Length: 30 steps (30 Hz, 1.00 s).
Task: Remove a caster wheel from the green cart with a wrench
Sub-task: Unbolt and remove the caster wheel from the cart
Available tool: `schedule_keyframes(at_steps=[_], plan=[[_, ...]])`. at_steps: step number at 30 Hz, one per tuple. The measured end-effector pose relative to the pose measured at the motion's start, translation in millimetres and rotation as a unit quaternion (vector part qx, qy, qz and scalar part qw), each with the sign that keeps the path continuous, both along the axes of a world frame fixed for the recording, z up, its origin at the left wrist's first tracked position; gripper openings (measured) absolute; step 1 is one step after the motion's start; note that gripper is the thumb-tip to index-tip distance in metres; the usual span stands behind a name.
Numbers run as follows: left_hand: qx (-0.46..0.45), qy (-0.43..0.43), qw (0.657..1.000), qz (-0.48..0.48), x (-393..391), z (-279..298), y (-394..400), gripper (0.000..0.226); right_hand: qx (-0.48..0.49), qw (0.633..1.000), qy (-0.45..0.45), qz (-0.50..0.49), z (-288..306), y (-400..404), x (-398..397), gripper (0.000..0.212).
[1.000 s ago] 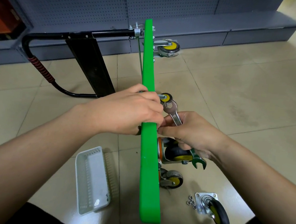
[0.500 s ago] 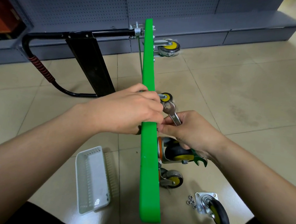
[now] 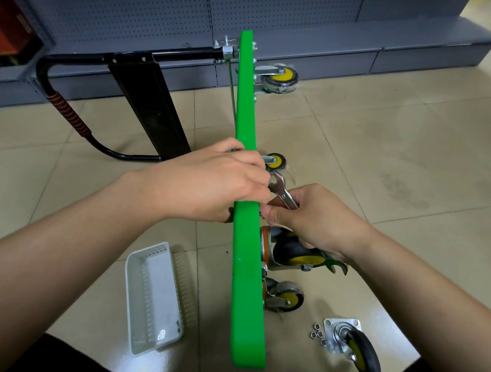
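Observation:
The green cart [image 3: 247, 287] stands on its side edge on the floor, deck running away from me. My left hand [image 3: 209, 183] grips the deck's top edge. My right hand [image 3: 314, 217] holds a silver wrench [image 3: 281, 192] with a green end [image 3: 336, 264], its upper jaw close to my left fingers beside the deck. Just under my right hand a black and yellow caster wheel [image 3: 295, 251] is mounted on the cart. A second caster [image 3: 284, 299] sits lower, and two more casters [image 3: 275, 161] [image 3: 279, 79] are farther along.
A loose caster wheel with its plate [image 3: 352, 344] lies on the tiles at the lower right, several nuts [image 3: 318, 334] beside it. A white plastic basket [image 3: 153, 298] lies left of the cart. The black folded handle [image 3: 146, 91] extends left toward grey shelving [image 3: 134, 9].
The wrench has tilted slightly in my right hand, its green end rising a little. My left hand has stayed on the deck.

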State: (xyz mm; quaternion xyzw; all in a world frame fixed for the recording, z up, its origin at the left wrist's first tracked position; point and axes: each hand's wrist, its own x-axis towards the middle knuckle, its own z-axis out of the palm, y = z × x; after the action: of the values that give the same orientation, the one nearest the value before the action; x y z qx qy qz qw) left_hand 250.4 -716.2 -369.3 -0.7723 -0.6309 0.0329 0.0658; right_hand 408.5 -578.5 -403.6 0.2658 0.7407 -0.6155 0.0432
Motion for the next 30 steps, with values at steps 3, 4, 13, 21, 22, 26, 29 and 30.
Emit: schedule_keyframes(at_steps=[3,4,13,21,22,26,29,30], plan=[[0.001,-0.002,1.0,0.002,0.3,0.3,0.4,0.027,-0.026,1.0,0.008,-0.001,0.4,-0.3,-0.3,0.014],[0.0,-0.005,1.0,0.002,0.3,0.5,0.2,0.028,-0.038,0.999,0.01,-0.001,0.4,0.4,-0.7,0.013],[-0.009,0.005,1.0,0.003,0.2,1.9,-0.7,0.029,-0.051,0.998,-0.023,0.021,5.0,3.2,-1.0,0.013],[-0.005,0.003,1.0,0.001,-0.1,1.2,-0.6,0.029,-0.039,0.999,-0.021,0.021,6.4,0.9,0.7,0.019],[-0.002,0.0,1.0,0.0,0.5,1.4,-0.5,0.028,-0.051,0.998,-0.015,0.017,5.7,1.4,0.2,0.016],[-0.005,-0.002,1.0,0.001,0.9,2.0,-0.4,0.031,-0.071,0.997,-0.015,0.027,6.6,3.4,-1.0,0.003],[-0.01,-0.001,1.0,0.003,0.5,2.3,-0.9,0.03,-0.06,0.997,-0.024,0.033,5.2,4.4,-1.4,0.007],[-0.01,0.0,1.0,0.003,0.3,2.1,-1.0,0.03,-0.059,0.997,-0.023,0.032,4.3,4.4,-1.7,0.009]])
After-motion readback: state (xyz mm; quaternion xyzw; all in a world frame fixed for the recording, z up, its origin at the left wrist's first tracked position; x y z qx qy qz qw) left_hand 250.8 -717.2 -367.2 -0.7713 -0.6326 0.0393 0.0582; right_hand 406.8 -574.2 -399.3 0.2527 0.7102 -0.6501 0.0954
